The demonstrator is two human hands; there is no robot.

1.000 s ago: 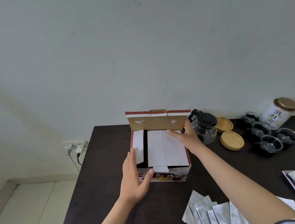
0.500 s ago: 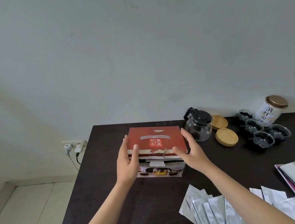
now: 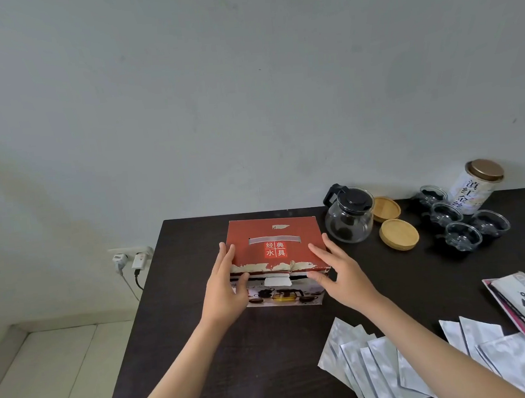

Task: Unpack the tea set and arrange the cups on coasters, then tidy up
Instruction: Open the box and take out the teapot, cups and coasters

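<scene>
A dark wooden bench (image 3: 177,325) stands against a plain pale grey wall (image 3: 184,95), evenly lit. At lower left of the frame, a pale tiled floor (image 3: 43,379) lies beneath a white wall socket (image 3: 129,256) holding two plugs.

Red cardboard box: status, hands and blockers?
Left hand, right hand open, flanking red cardboard box. Lid down, front tab untucked. Glass teapot beside, clear.

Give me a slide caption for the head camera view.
Both hands, left and right, press the red box lid down beside the glass teapot.
</scene>
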